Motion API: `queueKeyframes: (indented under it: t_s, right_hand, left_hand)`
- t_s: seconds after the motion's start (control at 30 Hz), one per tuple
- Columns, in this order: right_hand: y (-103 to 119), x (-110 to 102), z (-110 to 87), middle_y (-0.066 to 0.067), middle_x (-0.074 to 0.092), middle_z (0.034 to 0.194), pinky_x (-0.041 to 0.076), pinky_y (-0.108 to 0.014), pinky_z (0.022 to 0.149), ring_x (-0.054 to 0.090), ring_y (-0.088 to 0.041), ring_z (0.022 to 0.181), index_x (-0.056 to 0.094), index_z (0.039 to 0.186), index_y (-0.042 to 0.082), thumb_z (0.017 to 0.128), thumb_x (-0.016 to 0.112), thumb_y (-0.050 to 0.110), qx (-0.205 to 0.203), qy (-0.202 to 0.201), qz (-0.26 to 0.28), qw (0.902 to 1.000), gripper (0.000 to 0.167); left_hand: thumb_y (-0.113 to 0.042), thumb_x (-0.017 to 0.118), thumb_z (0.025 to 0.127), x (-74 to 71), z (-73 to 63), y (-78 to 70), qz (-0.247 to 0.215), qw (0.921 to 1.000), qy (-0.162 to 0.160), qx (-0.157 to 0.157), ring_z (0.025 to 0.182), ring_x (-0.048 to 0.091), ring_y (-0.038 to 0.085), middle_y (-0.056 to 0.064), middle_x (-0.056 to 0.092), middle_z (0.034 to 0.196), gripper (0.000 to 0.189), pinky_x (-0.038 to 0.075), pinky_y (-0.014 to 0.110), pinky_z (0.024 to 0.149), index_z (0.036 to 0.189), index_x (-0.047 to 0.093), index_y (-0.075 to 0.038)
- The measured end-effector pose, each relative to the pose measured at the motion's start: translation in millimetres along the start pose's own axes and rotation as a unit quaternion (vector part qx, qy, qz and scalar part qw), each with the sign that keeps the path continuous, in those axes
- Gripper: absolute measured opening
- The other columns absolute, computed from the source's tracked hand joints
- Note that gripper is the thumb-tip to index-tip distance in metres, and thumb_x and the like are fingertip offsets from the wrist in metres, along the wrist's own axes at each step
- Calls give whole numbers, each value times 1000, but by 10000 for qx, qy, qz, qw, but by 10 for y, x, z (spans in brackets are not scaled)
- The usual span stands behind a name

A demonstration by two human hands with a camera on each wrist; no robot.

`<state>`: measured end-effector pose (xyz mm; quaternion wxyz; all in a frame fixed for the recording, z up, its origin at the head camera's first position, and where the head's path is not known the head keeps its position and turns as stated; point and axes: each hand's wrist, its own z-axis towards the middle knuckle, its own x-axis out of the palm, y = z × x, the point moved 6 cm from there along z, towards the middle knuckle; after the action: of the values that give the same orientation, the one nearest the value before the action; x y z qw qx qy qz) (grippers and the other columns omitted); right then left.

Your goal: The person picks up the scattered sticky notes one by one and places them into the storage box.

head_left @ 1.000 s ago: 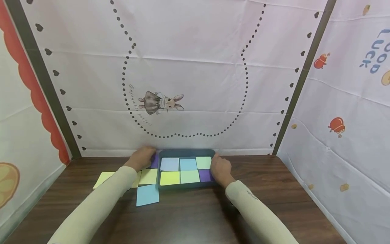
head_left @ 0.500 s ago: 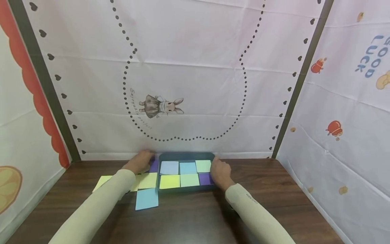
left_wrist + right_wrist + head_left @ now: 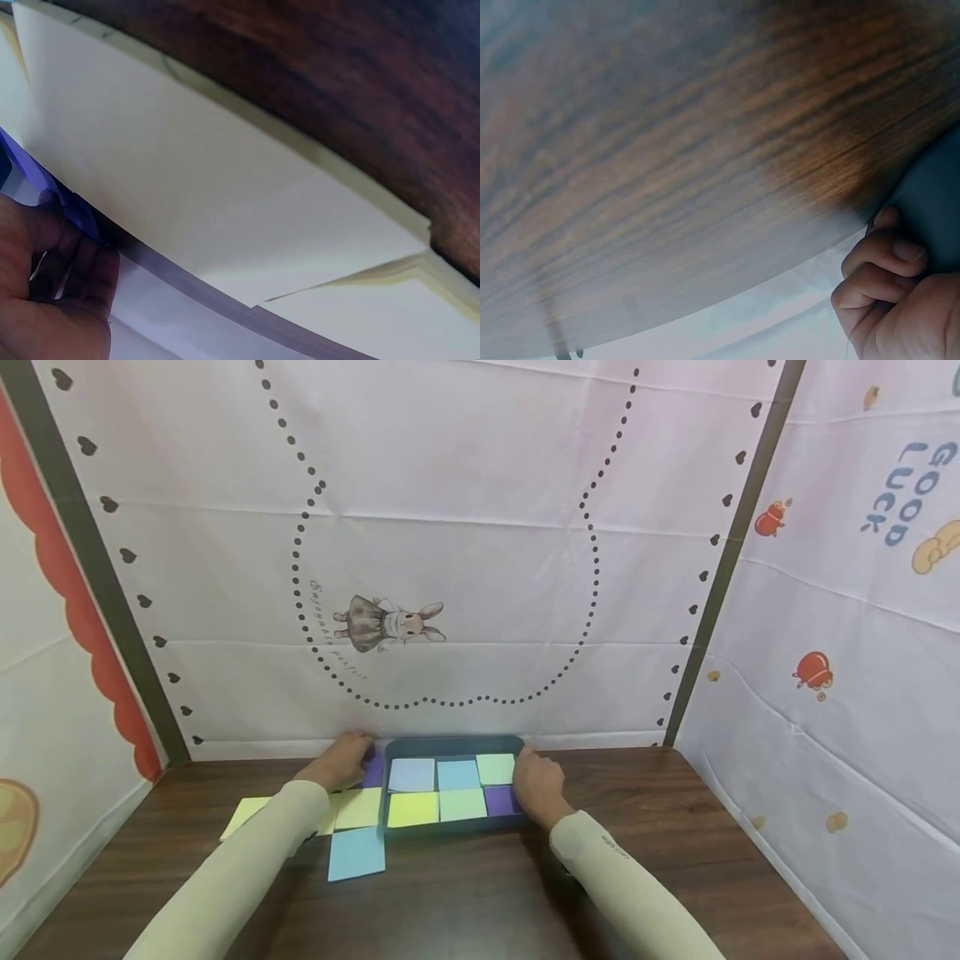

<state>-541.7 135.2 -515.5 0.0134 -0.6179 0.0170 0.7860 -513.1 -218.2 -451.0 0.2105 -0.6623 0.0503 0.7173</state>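
Observation:
A dark blue-grey tray [image 3: 459, 828] stands at the back of the table, holding several sticky note pads in two rows. My right hand [image 3: 542, 785] grips its right end; in the right wrist view, curled fingers [image 3: 885, 251] press against the tray's outer wall [image 3: 934, 202]. Just left of the tray, my left hand [image 3: 339, 763] pinches a purple sticky note pad [image 3: 373, 771] by its far side. The left wrist view shows the thumb and fingers at the edge of the purple pad [image 3: 81, 214], beside a large pale-yellow pad [image 3: 187, 165].
Left of the tray lie pale-yellow pads [image 3: 357, 809], partly under the left forearm, and a blue pad [image 3: 357, 853] nearer the front. A printed white cloth [image 3: 480, 560] rises behind the table [image 3: 450, 902], with more cloth at both sides.
The head view has shifted slightly. Both hands keep their places at the purple pad and the tray's right end, and the pads look unmoved.

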Motion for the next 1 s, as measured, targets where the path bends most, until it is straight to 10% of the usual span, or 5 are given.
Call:
queueKeyframes:
  t_s: [0.63,1.0]
  right_hand:
    - [15,78,71,-11,70,75,57,-41,53,72,-28,67,63,113,2,118,52,30,-137,-80,-108,9998,30]
    - [95,-415,-251,-13,74,80,62,-38,59,76,-25,73,63,117,-3,119,50,27,-36,304,-105,9995,32]
  left_hand:
    - [7,77,94,-52,-13,56,-438,9974,-308,-484,109,63,37,19,70,111,23,57,59,106,116,73,4]
    - [12,78,90,-127,49,74,-645,9931,-547,-809,95,67,31,16,73,104,22,61,54,92,108,74,1]
